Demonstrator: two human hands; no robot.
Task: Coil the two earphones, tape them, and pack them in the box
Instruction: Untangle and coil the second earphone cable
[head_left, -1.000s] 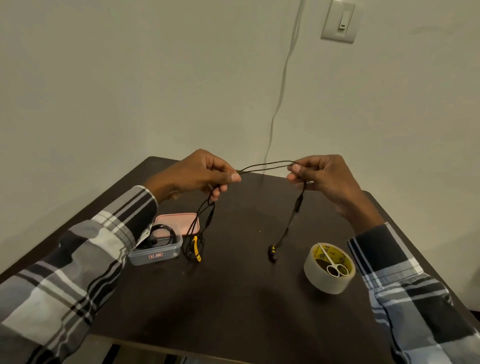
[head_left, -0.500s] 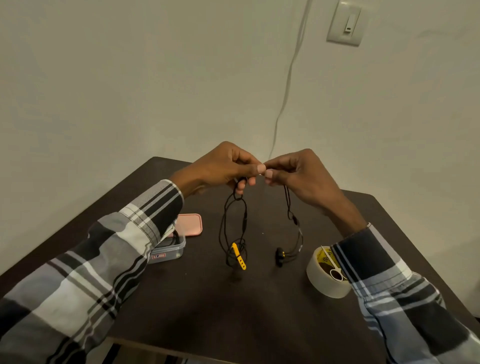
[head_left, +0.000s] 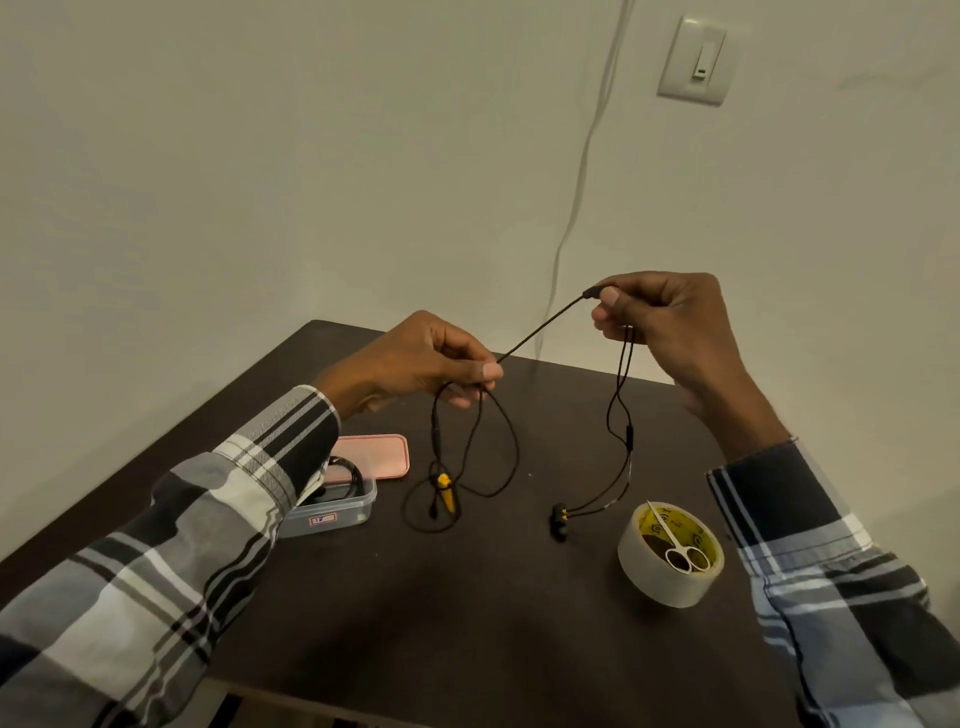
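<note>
A black earphone cable (head_left: 540, 327) stretches taut between my two hands above the dark table (head_left: 467, 623). My left hand (head_left: 426, 364) pinches it, and loops with a yellow plug (head_left: 445, 491) hang from that hand onto the table. My right hand (head_left: 670, 322) pinches the cable's splitter higher up; two thin leads drop from it to the earbuds (head_left: 560, 521) lying on the table. A clear plastic box (head_left: 343, 512) sits at the left, holding a coiled black earphone (head_left: 345, 475), partly hidden by my left sleeve.
A pink lid (head_left: 379, 454) lies behind the box. A roll of clear tape (head_left: 670, 556) stands at the right with small scissors (head_left: 675, 545) resting on top. A white cord (head_left: 582, 171) runs down the wall behind the table.
My hands were touching half a second ago; they have pulled apart. The right hand rose up and to the right, drawing the cable taut, while the left dropped slightly.
</note>
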